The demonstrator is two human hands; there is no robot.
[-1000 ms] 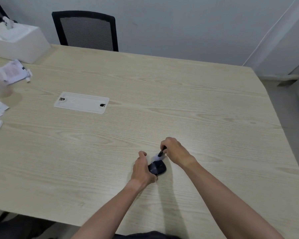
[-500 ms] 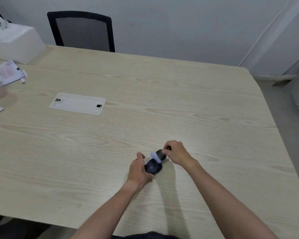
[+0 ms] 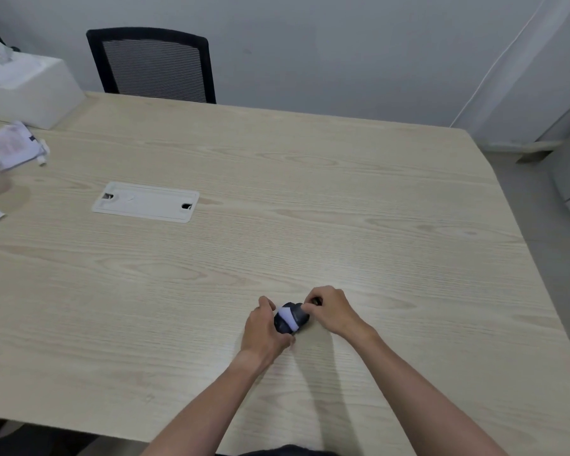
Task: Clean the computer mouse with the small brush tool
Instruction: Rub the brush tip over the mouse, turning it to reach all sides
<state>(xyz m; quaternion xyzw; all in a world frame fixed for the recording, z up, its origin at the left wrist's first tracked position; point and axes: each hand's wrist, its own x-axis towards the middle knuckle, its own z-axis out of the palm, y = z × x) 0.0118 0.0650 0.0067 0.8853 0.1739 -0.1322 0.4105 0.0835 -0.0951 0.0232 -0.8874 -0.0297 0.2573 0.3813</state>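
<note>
Nearest the person, a black computer mouse (image 3: 297, 315) sits on the pale wooden table (image 3: 343, 209), toward the table's near edge and right of its middle; the left hand (image 3: 264, 327) cups the mouse's left side, fingers curled around it and holding it steady; the right hand (image 3: 331, 311) comes in from the mouse's right, fingers pinched closed around the dark handle of a small brush tool (image 3: 289, 318), whose pale bristle head lies blurred across the top of the mouse, touching it; a dark end of the handle pokes out above the right hand's knuckles. Farther from the mouse, up and to its left, a white rectangular cable hatch (image 3: 145, 201) lies flush in the tabletop; beyond that, far left of the mouse, loose paper slips (image 3: 9, 147) sit by the table's left side; a white tissue box (image 3: 30, 90) stands at the far left corner; behind the table's far edge, well beyond the mouse, a black mesh-backed chair (image 3: 152, 64) stands against a grey wall (image 3: 343, 44).
</note>
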